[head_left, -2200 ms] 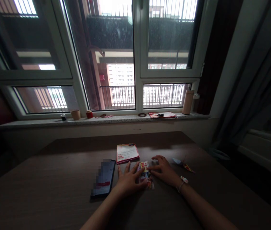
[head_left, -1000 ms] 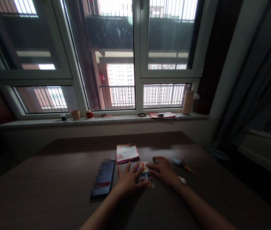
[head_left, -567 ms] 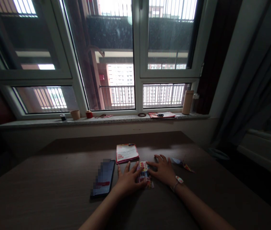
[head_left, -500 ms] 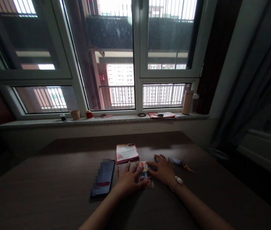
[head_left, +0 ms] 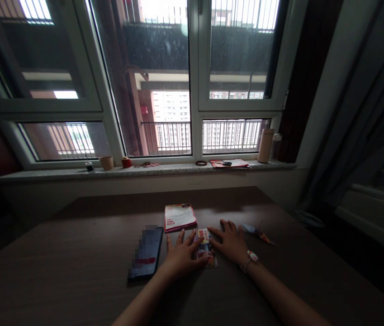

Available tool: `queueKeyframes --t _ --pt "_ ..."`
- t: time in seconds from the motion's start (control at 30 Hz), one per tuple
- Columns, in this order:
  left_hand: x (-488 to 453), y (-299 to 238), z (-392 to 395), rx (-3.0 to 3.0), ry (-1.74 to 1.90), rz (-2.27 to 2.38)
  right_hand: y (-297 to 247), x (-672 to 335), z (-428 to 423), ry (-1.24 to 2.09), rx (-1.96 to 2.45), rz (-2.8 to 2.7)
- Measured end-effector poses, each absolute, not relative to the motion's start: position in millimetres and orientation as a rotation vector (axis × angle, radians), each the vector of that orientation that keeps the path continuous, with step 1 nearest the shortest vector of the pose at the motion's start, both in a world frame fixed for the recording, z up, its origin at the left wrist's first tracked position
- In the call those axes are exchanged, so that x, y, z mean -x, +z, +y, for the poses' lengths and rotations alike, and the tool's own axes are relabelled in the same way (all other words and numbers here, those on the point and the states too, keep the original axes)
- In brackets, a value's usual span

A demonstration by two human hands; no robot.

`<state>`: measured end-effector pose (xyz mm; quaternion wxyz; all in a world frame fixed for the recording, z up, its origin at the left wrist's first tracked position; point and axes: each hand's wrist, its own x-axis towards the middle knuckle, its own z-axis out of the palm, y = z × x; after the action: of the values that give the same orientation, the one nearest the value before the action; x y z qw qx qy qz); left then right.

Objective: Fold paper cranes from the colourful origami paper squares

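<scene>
A small colourful printed card or packet [head_left: 202, 234] lies flat on the brown table [head_left: 76, 253], between my two hands. My left hand [head_left: 182, 253] rests palm down with fingers spread, its fingertips and thumb over the printed piece's left side. On the other side, my right hand [head_left: 229, 242] also lies flat with spread fingers, thumb and index tip at the piece's right edge; a bracelet is on that wrist. Left of my left hand lies a dark smartphone [head_left: 151, 253]. Beyond my hands sits a stack of red-edged printed sheets [head_left: 180, 216].
Crumpled wrapper scraps [head_left: 258, 232] lie right of my right hand. On the windowsill [head_left: 174, 168] behind the table stand a paper cup [head_left: 106, 163], a red spool-like item [head_left: 126, 162], black-handled scissors [head_left: 226, 163] on papers [head_left: 241, 162] and a beige thermos [head_left: 265, 146].
My right hand has shifted very slightly, its fingertips a touch lower. My left hand, the printed piece and the other things stay where they were.
</scene>
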<state>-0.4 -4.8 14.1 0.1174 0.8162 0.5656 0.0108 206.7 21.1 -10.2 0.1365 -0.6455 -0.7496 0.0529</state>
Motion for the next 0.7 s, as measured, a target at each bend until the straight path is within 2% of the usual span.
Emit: queueKeyframes --t 0.7 --pt "0.0 17.2 -7.6 -2.379 0.001 1.654 -7.0 -214.6 19.6 0.249 1.73 -2.183"
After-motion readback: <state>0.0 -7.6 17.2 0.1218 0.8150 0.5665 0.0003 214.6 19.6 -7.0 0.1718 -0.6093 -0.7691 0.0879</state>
